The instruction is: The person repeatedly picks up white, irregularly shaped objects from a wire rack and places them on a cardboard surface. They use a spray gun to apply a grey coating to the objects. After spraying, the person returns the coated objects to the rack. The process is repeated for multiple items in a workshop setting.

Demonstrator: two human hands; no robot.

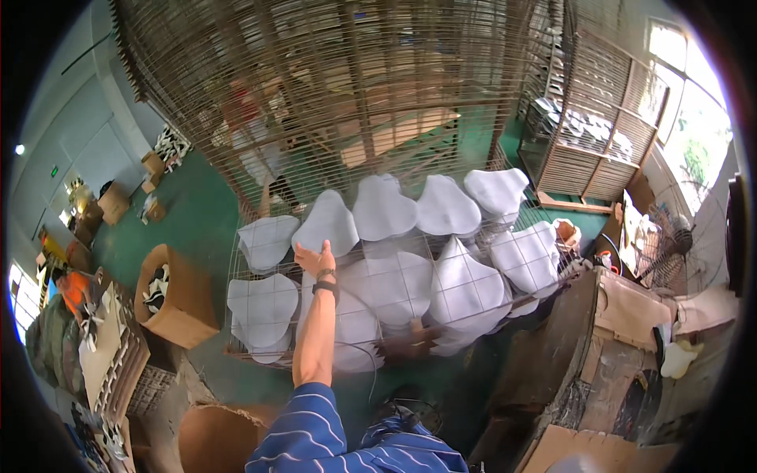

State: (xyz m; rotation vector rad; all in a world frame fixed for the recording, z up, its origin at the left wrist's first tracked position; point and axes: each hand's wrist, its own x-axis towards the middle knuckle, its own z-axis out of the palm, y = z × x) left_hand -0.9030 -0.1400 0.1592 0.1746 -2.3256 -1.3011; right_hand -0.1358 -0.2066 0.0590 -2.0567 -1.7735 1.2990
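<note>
My left hand [317, 260] reaches out over a wire rack [363, 276]. It touches the lower edge of a pale grey, pear-shaped sheet piece [327, 222], its thumb apart from the fingers, with no clear grip on the piece. Dark bands circle that wrist. More pieces of this kind lie in rows on the rack, among them one in the upper middle [384, 206] and one farther right [448, 205]. Lower pieces show through the wire grid, such as one at the near left [262, 303]. My right hand is out of view.
A tall slatted rack [355, 63] rises beyond the pieces; another rack [603, 130] stands far right. An open cardboard box [185, 303] sits left on the green floor. Cardboard-covered boxes [583, 347] and a fan [670, 244] are at right. A person in orange [75, 290] is far left.
</note>
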